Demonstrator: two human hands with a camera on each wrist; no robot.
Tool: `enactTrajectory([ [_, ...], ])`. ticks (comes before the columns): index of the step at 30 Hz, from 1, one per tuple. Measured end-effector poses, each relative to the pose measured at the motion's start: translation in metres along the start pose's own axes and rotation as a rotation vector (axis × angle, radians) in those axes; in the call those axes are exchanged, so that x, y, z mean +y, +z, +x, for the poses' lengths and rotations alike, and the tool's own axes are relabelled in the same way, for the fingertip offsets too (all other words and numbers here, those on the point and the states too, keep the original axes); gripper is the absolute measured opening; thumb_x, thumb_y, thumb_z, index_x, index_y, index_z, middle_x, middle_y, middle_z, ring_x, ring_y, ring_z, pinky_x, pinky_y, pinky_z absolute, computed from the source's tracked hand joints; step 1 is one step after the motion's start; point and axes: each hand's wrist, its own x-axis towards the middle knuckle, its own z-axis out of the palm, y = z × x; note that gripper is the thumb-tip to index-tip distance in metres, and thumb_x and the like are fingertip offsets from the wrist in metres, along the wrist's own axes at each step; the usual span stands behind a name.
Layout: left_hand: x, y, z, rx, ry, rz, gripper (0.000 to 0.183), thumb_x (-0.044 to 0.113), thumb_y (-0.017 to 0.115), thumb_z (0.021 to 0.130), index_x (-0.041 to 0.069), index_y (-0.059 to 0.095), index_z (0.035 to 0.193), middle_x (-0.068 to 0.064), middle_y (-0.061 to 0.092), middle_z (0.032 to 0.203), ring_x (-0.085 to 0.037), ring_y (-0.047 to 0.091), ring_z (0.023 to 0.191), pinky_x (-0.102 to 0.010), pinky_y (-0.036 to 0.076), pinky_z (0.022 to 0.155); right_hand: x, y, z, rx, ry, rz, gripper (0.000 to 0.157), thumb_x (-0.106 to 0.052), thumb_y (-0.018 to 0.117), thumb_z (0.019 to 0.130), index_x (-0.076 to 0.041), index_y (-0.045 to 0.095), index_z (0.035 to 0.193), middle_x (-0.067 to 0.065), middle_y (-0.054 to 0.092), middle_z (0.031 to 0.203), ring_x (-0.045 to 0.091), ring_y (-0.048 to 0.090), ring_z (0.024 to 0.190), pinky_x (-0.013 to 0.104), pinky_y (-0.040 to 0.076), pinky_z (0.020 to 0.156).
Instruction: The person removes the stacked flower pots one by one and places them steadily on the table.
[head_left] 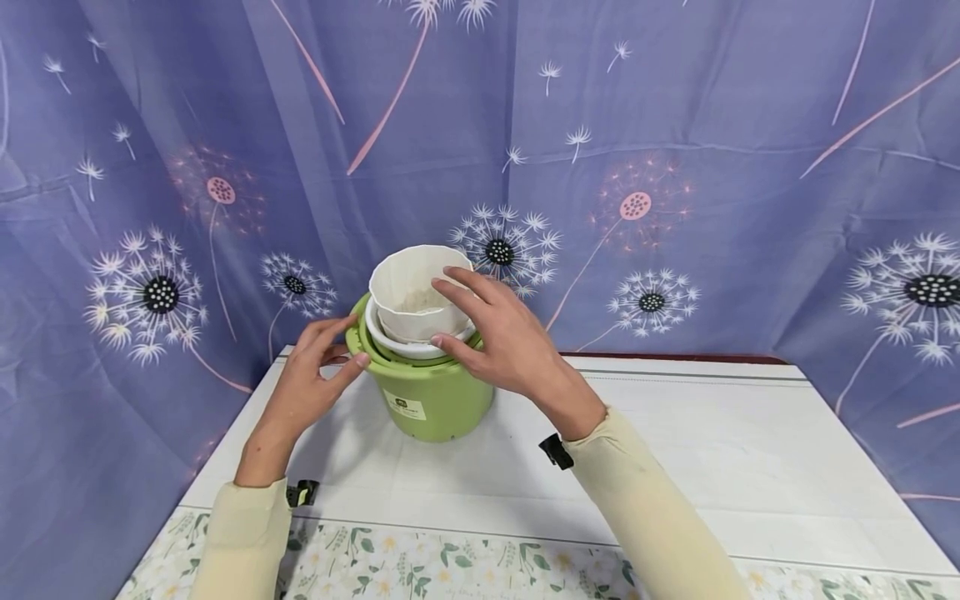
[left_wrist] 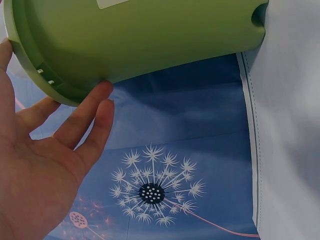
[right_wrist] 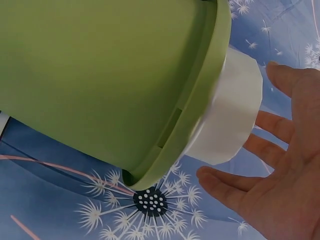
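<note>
A green plant pot (head_left: 435,404) with a pale label stands upright on the white table covering. Nested in its mouth are a white pot with a round rim (head_left: 378,335) and, innermost, a taller white pot with a scalloped rim (head_left: 412,258). My left hand (head_left: 303,379) touches the green rim at its left side, thumb toward the front; the left wrist view shows its fingers (left_wrist: 82,120) fairly straight below the rim. My right hand (head_left: 506,337) hovers with spread fingers over the right side of the white pots. In the right wrist view its fingertips lie close beside the innermost pot (right_wrist: 235,110).
A purple curtain (head_left: 712,100) with dandelion prints hangs right behind the pots. The white covering (head_left: 697,450) stretches to the right, with a floral strip (head_left: 420,558) along the near edge. A black band (head_left: 557,452) sits at my right wrist.
</note>
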Motion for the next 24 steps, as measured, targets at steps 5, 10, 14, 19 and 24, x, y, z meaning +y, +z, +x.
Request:
enactTrajectory([
  [5,0.001,0.000,0.000,-0.003,0.001,0.001,0.064,0.020,0.074,0.103,0.008,0.047,0.160,-0.016,0.046,0.151,-0.033,0.068,0.118,-0.013,0.048,0.102,-0.002,0.003,0.002,-0.012,-0.002,-0.003,0.065,-0.043,0.072,0.102,-0.019,0.051,0.159,0.004,0.045,0.164,0.034,0.047,0.146,0.048,0.038,0.122],
  [10,0.001,0.000,0.000,-0.008,-0.007,0.010,0.064,0.022,0.074,0.103,0.009,0.047,0.161,-0.015,0.046,0.151,-0.032,0.068,0.119,-0.020,0.051,0.103,-0.002,0.006,0.004,-0.008,-0.014,-0.014,0.065,-0.043,0.071,0.102,-0.019,0.052,0.159,0.005,0.047,0.163,0.036,0.050,0.143,0.048,0.039,0.121],
  [14,0.002,0.000,0.000,-0.010,-0.014,0.015,0.064,0.022,0.073,0.104,0.008,0.047,0.161,-0.015,0.046,0.151,-0.033,0.068,0.119,-0.036,0.054,0.105,-0.003,0.007,0.005,-0.009,-0.010,-0.018,0.064,-0.043,0.071,0.102,-0.018,0.053,0.158,0.006,0.048,0.162,0.037,0.052,0.140,0.048,0.040,0.120],
  [19,0.002,0.000,0.000,-0.010,-0.016,0.011,0.063,0.020,0.072,0.104,0.008,0.047,0.161,-0.016,0.045,0.151,-0.036,0.068,0.119,-0.048,0.053,0.105,-0.005,0.009,0.007,-0.017,-0.004,-0.020,0.062,-0.043,0.072,0.102,-0.018,0.054,0.156,0.006,0.050,0.159,0.037,0.053,0.138,0.048,0.041,0.119],
  [24,0.003,0.000,0.000,-0.011,-0.019,0.013,0.064,0.022,0.073,0.104,0.008,0.047,0.161,-0.016,0.045,0.151,-0.034,0.068,0.120,-0.038,0.054,0.106,-0.004,0.011,0.009,-0.012,-0.009,-0.030,0.058,-0.041,0.073,0.101,-0.015,0.059,0.151,0.006,0.057,0.150,0.035,0.056,0.133,0.046,0.043,0.116],
])
